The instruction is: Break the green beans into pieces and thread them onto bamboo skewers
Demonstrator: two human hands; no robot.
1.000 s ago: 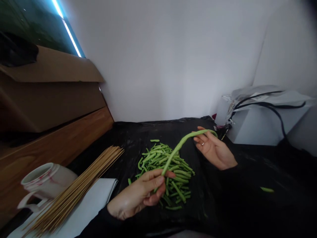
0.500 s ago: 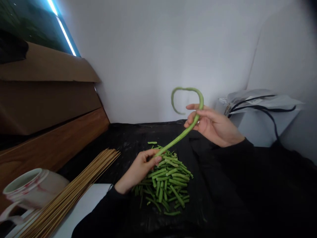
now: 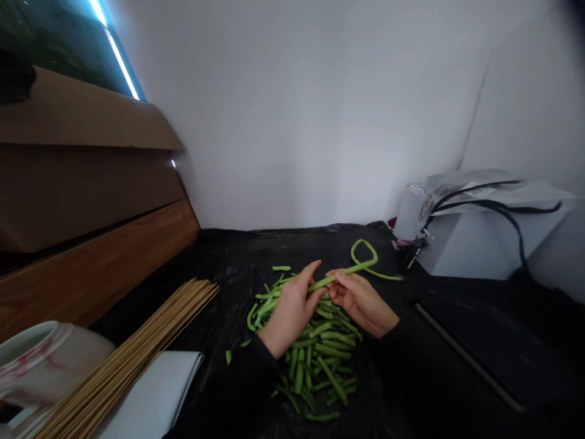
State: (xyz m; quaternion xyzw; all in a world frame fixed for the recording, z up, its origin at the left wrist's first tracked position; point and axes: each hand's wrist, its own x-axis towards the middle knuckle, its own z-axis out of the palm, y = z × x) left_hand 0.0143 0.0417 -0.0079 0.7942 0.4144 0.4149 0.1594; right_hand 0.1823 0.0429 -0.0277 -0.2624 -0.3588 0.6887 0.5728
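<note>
A long green bean (image 3: 365, 264) stretches between my two hands above the pile, its far part looping to the right over the black sheet. My right hand (image 3: 361, 303) is closed, pinching the bean near its left end between thumb and fingers. That end lies between the thumb and fingers of my left hand (image 3: 290, 310), which curls about it; the inner fingers are partly hidden. Beneath both hands lies a heap of short cut bean pieces (image 3: 336, 344). A few small pieces lie apart, among them a bean piece (image 3: 281, 268) behind the heap.
Black plastic sheeting (image 3: 237, 250) covers the surface. At left are a bundle of thin sticks (image 3: 150, 347), a folded white sheet (image 3: 159, 384), a mug (image 3: 59, 360) and a cardboard box (image 3: 86, 189). A white bag (image 3: 484, 244) with black handles stands right, near a dark flat object (image 3: 493, 347).
Both hands have come closer together and the right has lowered. The right grip has moved near the bean's left end. The bean's curled part has dropped to the right, over the sheet.
</note>
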